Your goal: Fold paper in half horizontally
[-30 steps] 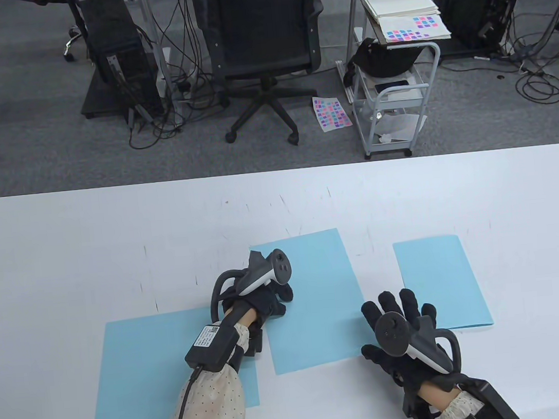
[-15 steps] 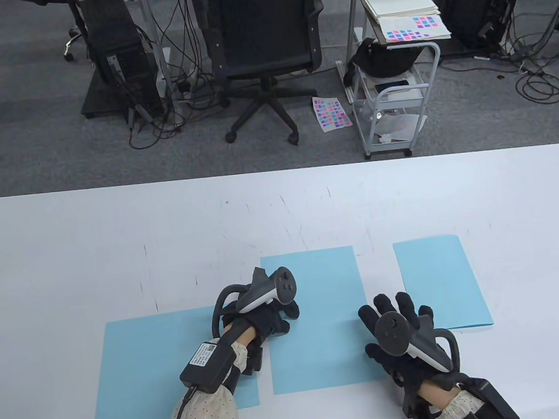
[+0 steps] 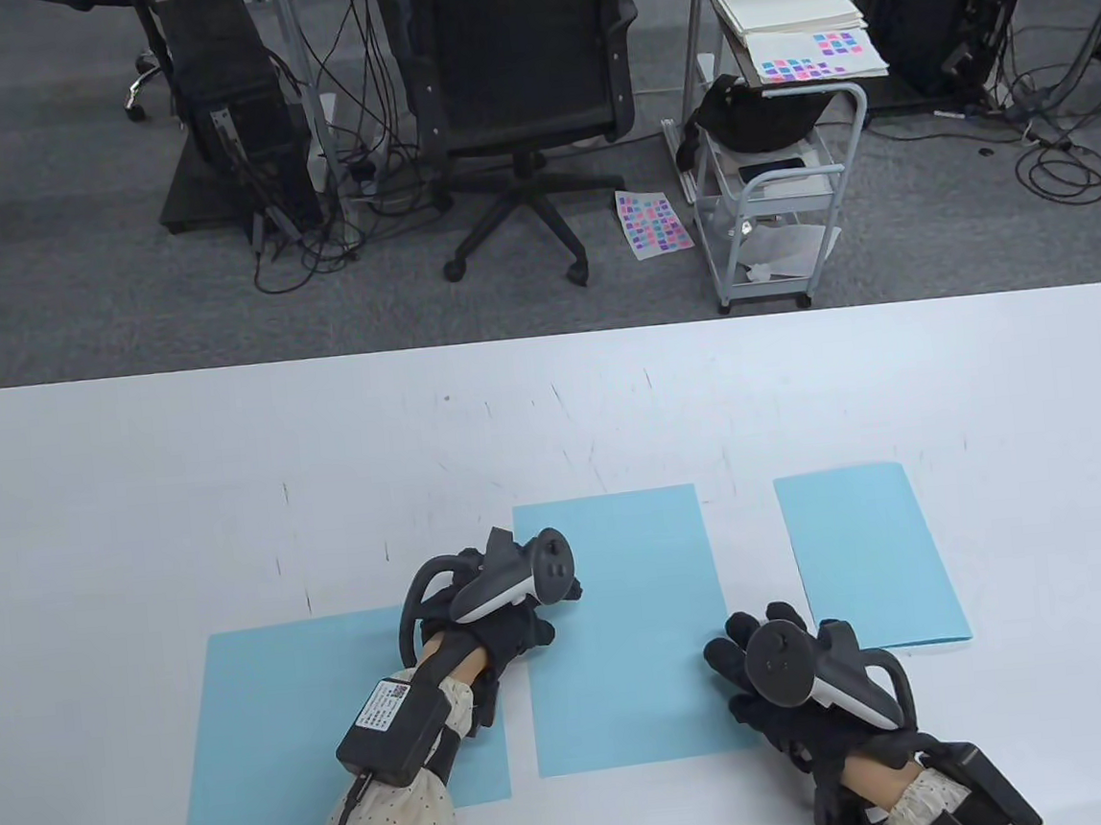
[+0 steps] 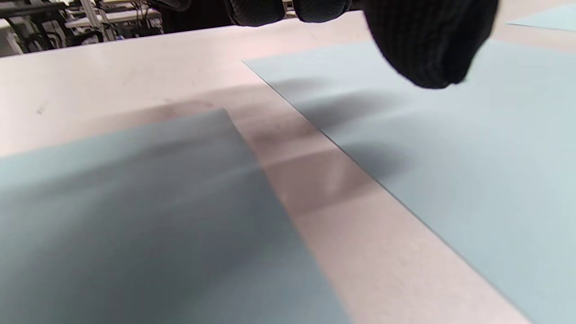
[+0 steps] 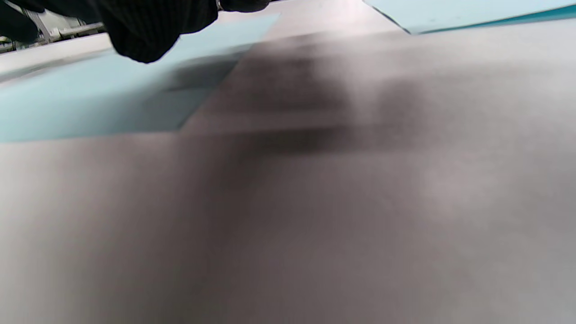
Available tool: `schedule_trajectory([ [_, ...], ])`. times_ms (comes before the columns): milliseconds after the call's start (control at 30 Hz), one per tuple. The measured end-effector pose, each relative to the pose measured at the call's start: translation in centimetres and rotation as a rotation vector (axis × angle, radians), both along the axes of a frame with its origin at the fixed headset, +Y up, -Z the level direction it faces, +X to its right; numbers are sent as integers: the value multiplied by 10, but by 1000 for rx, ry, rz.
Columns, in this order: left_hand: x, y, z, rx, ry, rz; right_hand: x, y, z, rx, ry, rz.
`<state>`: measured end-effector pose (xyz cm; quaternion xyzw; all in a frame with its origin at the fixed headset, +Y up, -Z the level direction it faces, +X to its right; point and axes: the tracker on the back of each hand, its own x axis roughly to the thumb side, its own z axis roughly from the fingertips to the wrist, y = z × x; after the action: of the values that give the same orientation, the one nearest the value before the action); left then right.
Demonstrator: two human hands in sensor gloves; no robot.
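Three blue sheets lie toward the table's (image 3: 130,449) near edge, and your middle sheet (image 3: 630,656) has squared up with that edge since a second ago, unfolded. Your left hand (image 3: 506,619) has slid back to its left edge, fingers curled, gripping nothing visible. Your right hand (image 3: 787,690) has drawn back beside the right edge; its finger spread I cannot tell. Likely you're ready to fold.

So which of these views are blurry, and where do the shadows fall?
Table view: sharp, evenly lit. Left wrist view: the near sheet is soft and shaded, and the left hand shadows the middle sheet. Right wrist view: mostly blurred, with a dark shadow across the table.
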<state>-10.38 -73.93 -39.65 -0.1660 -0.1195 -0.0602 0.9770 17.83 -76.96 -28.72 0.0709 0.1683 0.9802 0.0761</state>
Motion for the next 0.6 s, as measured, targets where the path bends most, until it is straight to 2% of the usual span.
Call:
schedule_trajectory([
  [167,-18,17,1,15,70,16,-1,-10,0,-36,16,28],
  [367,-33,33,-13,46,161,38,-4,-10,0,-41,15,36],
  [600,-38,27,-47,9,281,19,-6,-10,0,-55,19,32],
])
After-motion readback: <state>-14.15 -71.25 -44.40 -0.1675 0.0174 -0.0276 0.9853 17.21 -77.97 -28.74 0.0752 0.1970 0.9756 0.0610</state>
